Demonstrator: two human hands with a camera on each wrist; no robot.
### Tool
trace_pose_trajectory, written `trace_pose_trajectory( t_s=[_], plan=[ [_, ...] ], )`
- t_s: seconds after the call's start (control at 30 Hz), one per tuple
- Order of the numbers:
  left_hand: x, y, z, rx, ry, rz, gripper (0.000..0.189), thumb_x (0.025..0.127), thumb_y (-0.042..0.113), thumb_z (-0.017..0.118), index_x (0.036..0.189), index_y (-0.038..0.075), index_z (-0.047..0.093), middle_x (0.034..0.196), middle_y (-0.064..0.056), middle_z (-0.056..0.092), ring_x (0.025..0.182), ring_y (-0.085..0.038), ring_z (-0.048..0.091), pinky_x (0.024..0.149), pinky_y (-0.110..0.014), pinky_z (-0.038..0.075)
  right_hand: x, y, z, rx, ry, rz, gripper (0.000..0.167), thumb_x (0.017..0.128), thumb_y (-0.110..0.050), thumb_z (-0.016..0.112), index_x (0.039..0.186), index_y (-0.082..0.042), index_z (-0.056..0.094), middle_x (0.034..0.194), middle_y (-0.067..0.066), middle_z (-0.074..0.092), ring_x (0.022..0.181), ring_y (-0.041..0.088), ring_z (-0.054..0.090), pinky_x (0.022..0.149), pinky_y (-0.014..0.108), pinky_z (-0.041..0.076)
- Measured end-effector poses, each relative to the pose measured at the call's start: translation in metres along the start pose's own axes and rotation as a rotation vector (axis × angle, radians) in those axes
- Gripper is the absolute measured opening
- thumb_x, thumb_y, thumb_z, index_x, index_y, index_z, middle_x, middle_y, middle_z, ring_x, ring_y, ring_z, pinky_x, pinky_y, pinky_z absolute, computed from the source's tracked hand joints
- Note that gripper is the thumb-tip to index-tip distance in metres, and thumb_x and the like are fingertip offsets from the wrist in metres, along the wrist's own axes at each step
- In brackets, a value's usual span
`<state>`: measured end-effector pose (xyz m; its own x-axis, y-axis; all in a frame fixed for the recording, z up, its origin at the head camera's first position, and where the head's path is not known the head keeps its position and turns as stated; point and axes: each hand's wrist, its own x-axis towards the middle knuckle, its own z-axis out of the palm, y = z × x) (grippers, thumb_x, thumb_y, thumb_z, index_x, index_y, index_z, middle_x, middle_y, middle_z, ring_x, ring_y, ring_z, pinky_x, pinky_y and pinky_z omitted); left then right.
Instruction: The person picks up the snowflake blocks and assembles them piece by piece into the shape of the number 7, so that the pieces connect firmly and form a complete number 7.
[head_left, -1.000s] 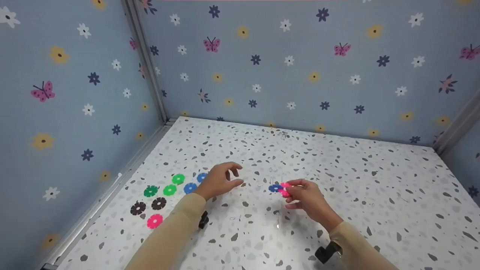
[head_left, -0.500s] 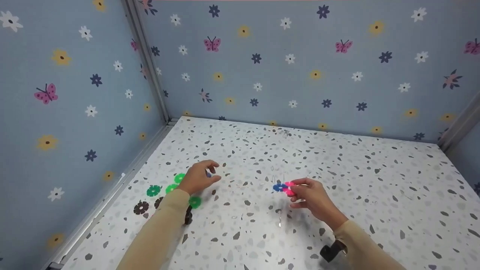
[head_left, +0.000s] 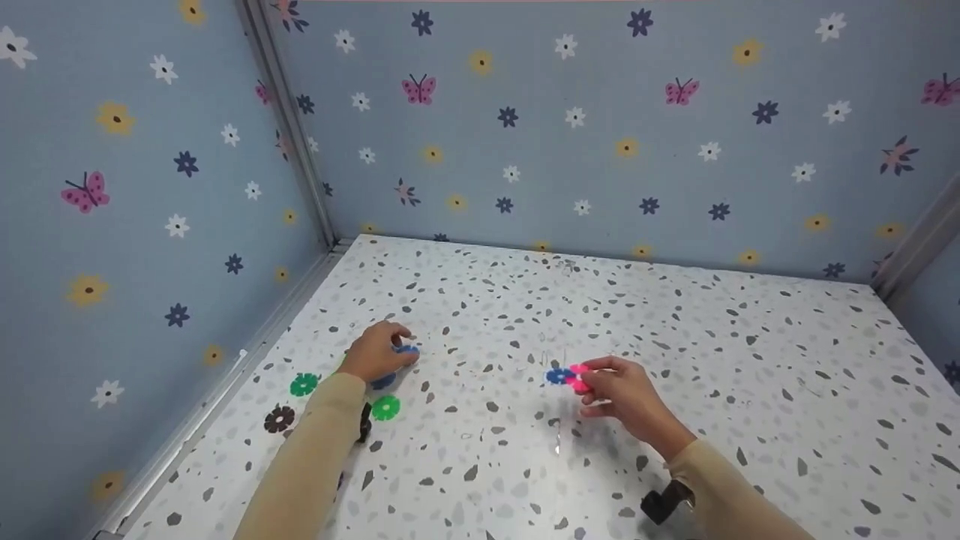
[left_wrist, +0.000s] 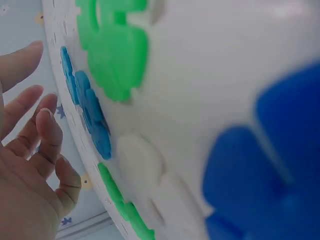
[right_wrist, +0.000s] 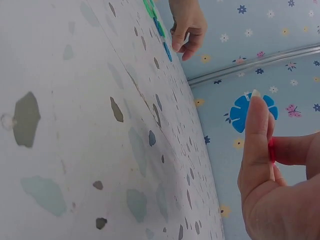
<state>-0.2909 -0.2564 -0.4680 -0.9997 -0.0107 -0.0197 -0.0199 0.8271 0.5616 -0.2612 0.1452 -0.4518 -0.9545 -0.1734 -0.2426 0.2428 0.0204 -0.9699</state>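
Observation:
My right hand (head_left: 626, 397) pinches a pink notched interlocking disc (head_left: 577, 377) between thumb and fingers. Slotted into it is a blue disc (head_left: 557, 376), which points left; both are held up off the table, and the right wrist view shows the blue disc (right_wrist: 240, 114) against the wall. My left hand (head_left: 377, 354) hovers low over the loose discs, thumb and fingers loosely bent. Close to its fingertips lies a blue disc (head_left: 409, 350), with a second blue disc (head_left: 384, 381) partly hidden under the hand. In the left wrist view the fingers look apart from the light blue discs (left_wrist: 93, 117).
Near the left forearm lie a bright green disc (head_left: 386, 408), a dark green disc (head_left: 304, 385) and a dark brown disc (head_left: 279, 419). The left sleeve (head_left: 319, 450) covers others. Patterned walls (head_left: 540, 135) border the speckled table (head_left: 675, 337).
My left hand has moved left, back over the loose discs; a bright green disc has come into sight beside its wrist. The right hand keeps its pinch on the joined discs, nearly still.

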Motion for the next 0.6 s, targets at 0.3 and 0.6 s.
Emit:
trace_pose_trajectory(
  t_s=[0.3, 0.6],
  plan=[
    [0.001, -0.0011, -0.0042, 0.031, -0.075, -0.071, 0.043, 0.086, 0.028, 0.076, 0.116, -0.001, 0.064, 0.108, -0.013, 0.057, 0.095, -0.027, 0.056, 0.087, -0.047, 0.048, 0.0001, 0.0021, -0.0002, 0.016, -0.004, 0.004, 0.029, 0.092, -0.002, 0.062, 0.12, 0.005, 0.056, 0.088, 0.016, 0.067, 0.069, 0.021, 0.062, 0.065, 0.038, 0.059],
    [0.0032, -0.0007, -0.003, -0.004, -0.084, -0.042, 0.04, 0.086, 0.023, 0.077, 0.113, 0.003, 0.057, 0.104, -0.012, 0.057, 0.091, -0.026, 0.055, 0.082, -0.046, 0.047, -0.0006, 0.0026, -0.0034, 0.032, -0.032, -0.011, 0.031, 0.092, -0.002, 0.062, 0.121, 0.006, 0.055, 0.089, 0.016, 0.066, 0.07, 0.02, 0.063, 0.065, 0.037, 0.059]
  ],
)
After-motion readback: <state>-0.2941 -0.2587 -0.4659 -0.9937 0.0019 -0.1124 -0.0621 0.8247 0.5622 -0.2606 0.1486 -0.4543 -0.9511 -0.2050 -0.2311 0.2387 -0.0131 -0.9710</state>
